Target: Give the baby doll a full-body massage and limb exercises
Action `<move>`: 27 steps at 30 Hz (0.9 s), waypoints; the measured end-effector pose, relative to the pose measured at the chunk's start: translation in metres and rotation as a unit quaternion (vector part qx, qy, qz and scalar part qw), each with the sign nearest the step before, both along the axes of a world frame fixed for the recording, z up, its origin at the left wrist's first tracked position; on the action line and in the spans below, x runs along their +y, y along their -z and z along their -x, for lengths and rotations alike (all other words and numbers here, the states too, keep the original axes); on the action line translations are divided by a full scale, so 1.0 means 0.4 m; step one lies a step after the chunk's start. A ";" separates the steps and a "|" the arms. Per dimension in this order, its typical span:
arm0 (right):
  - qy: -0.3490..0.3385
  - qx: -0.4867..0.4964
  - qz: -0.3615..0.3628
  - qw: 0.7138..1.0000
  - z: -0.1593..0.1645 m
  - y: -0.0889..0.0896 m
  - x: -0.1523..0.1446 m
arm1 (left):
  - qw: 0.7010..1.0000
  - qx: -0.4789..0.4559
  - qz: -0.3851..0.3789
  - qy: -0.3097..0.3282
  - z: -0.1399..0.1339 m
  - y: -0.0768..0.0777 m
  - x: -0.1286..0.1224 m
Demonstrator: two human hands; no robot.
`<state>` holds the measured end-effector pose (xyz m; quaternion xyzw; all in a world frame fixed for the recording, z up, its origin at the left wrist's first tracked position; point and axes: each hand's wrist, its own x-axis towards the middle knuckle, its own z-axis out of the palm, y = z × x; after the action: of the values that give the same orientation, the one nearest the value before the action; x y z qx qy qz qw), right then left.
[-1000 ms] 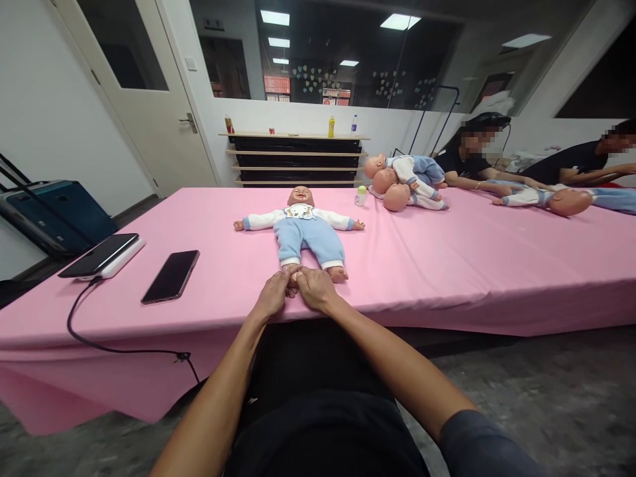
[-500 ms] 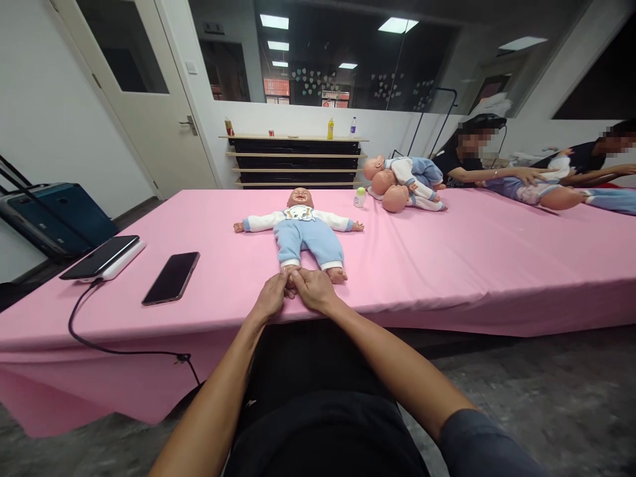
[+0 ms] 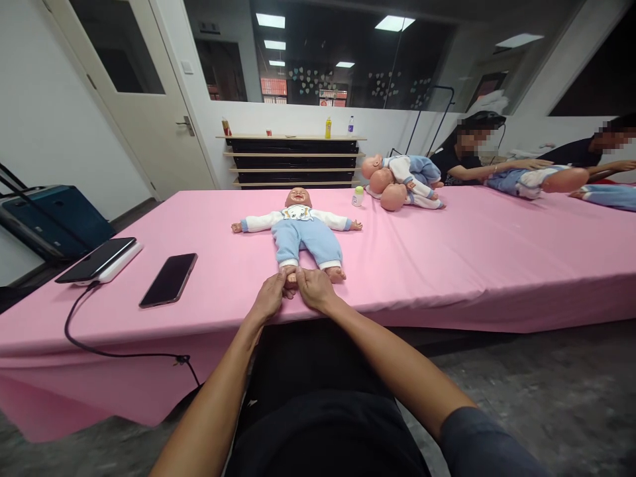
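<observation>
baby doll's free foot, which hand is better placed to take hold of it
Right hand, most likely: it is nearer the free foot. The left hand lies farther off, across the held foot. Both grip that foot, so the right would need to let go first.

White walls [image 3: 30,112] bounded a grey floor [image 3: 527,377]. A wide window [image 3: 328,50] displayed rectangular lights [image 3: 395,24] above a shelf unit [image 3: 293,154]; a cream door [image 3: 149,132] stood at left.

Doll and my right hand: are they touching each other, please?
Touching. The head view shows the right hand against one foot of the doll, with no gap visible between them.
</observation>
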<state>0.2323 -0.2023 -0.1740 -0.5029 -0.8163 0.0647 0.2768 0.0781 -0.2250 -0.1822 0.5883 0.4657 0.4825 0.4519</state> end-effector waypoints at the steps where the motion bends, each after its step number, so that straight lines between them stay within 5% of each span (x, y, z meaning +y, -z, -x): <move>1: -0.001 0.000 -0.003 1.000 0.000 -0.001 -0.001 | 1.000 0.000 0.000 0.001 0.001 0.001 0.000; 7: -0.024 0.053 -0.117 0.991 0.013 -0.007 -0.019 | 1.000 -0.001 -0.014 0.000 0.000 0.007 0.007; 14: -0.147 0.099 -0.205 0.962 0.011 0.012 -0.013 | 1.000 -0.020 -0.015 -0.013 -0.001 0.017 0.013; 27: -0.184 0.109 -0.188 0.959 0.005 0.027 -0.005 | 0.999 -0.048 0.004 -0.001 -0.006 -0.001 0.003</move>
<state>0.2302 -0.2042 -0.1849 -0.2729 -0.8569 0.0139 0.4372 0.0806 -0.2237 -0.1817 0.5620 0.4457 0.5087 0.4761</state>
